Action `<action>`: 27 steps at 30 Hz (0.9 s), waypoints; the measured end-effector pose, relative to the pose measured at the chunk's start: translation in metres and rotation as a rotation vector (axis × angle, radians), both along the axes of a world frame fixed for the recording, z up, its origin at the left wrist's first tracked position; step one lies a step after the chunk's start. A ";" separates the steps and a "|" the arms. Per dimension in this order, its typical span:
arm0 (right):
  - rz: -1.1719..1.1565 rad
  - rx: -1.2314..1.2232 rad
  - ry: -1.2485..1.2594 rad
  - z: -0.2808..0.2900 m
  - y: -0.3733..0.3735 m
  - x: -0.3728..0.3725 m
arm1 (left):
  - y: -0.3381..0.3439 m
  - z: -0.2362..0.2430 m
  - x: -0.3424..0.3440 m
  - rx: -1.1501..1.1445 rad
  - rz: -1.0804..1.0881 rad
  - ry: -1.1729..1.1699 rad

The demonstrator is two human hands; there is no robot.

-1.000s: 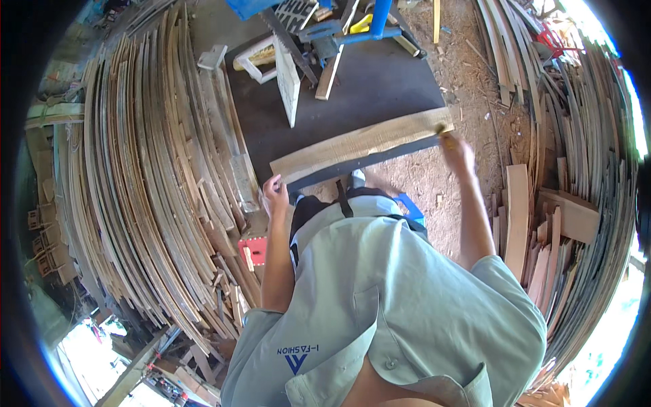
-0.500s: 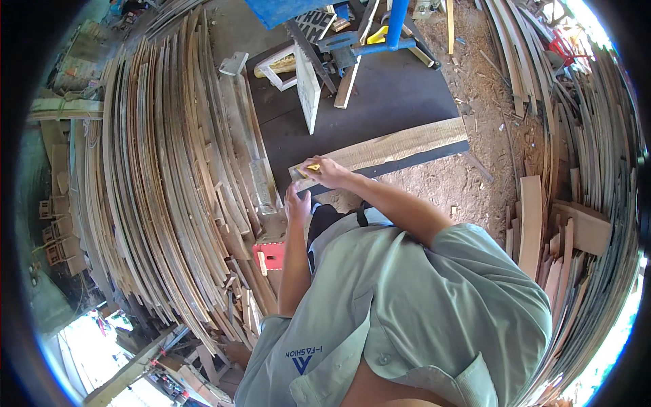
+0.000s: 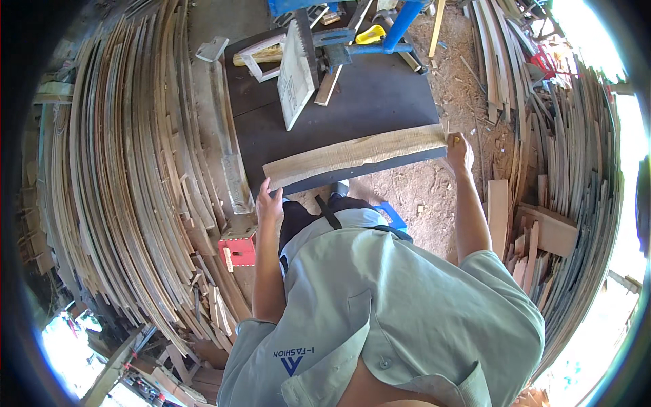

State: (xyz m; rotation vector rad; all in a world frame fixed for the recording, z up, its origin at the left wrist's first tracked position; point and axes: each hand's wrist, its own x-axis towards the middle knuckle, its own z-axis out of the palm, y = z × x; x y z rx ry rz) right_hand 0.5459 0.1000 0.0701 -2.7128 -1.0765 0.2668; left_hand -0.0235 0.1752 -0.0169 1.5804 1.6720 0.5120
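Note:
A long, light-brown wooden board (image 3: 356, 152) with one uneven long edge lies across the near part of the dark tabletop (image 3: 380, 88). My left hand (image 3: 269, 202) is at the board's left end, with finger and thumb closed around its corner. Over at the right end, my right hand (image 3: 460, 153) is closed around a tape measure (image 3: 457, 139), of which only a bit of yellow shows. Whether the tape's blade is drawn out along the board cannot be made out.
A white, toothed-edged panel (image 3: 296, 81), a white frame (image 3: 258, 61) and a blue metal stand (image 3: 400, 30) are on the table's far side, beside a yellow-handled tool (image 3: 370, 34). Stacked wood strips (image 3: 122, 136) flank both sides. A red stool (image 3: 239, 249) and blue stool (image 3: 391, 217) stand low.
My right hand has travelled from the board's left end to its right end with the tape measure. My left hand stays at the left end. The whole view has shifted slightly.

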 end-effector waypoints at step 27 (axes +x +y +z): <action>0.036 0.059 -0.053 -0.021 -0.007 0.031 | 0.033 0.030 -0.005 -0.218 0.103 0.211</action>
